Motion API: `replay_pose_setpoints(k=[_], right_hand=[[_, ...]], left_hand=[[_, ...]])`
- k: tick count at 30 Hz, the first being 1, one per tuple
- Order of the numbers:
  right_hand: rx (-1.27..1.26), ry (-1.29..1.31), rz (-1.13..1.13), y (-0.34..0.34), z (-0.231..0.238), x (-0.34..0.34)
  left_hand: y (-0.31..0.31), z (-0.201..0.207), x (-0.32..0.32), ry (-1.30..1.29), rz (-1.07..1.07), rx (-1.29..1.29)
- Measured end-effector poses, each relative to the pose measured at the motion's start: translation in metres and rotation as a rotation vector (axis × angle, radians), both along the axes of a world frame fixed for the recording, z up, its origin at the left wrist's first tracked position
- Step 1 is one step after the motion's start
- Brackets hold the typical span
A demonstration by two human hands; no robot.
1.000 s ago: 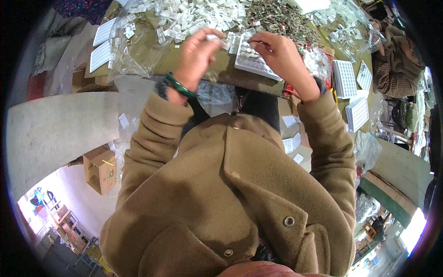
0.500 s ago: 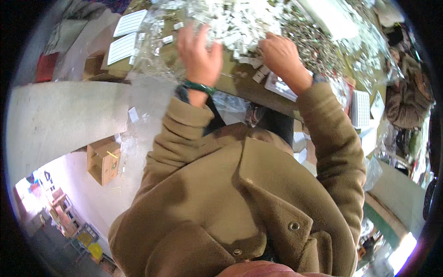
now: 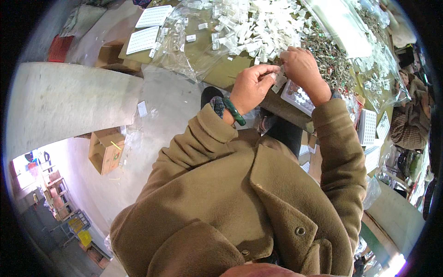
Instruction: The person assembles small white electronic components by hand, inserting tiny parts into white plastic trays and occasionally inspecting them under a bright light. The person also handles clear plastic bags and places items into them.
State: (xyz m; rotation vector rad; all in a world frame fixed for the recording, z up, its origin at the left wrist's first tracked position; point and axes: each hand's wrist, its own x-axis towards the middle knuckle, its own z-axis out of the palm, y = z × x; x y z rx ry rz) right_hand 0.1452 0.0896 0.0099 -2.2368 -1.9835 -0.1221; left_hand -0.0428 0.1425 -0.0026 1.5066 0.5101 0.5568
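My left hand, with a dark green bangle at its wrist, pinches a small whitish plastic piece between thumb and forefinger. Right beside it, my right hand is closed, fingertips bent down close to that piece; whatever they grip is hidden. Just beyond both hands spreads a heap of small white plastic pieces. A pile of small metallic-looking parts lies to the right of the heap. Partly under my right wrist is a white tray with round items in it.
White ruled cards and crumpled clear plastic lie on the table's left part. Clear bags and a white gridded tray are at the right. An open cardboard box stands on the floor, lower left.
My left hand has come right and down from the heap to meet my right hand, its spread fingers now pinched on a small piece. The view has shifted slightly.
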Motion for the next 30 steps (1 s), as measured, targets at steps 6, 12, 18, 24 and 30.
replay_pose_setpoints(k=[6,12,18,24,30], right_hand=[[0.259,0.265,-0.071,-0.006,0.009,0.017],[0.299,0.416,-0.067,-0.026,0.006,0.028],[0.403,0.713,-0.125,-0.031,-0.001,0.027],[0.374,1.281,-0.097,-0.044,0.025,0.002],[0.233,1.387,-0.039,-0.069,0.048,-0.029]], left_hand=[[-0.001,0.004,-0.002,-0.011,-0.02,-0.135],[-0.005,0.005,0.0,0.033,0.007,-0.098],[-0.009,0.008,0.003,0.03,0.011,-0.083],[-0.014,0.026,0.006,-0.141,0.099,0.021],[-0.015,0.045,-0.003,-0.007,0.041,-0.044]])
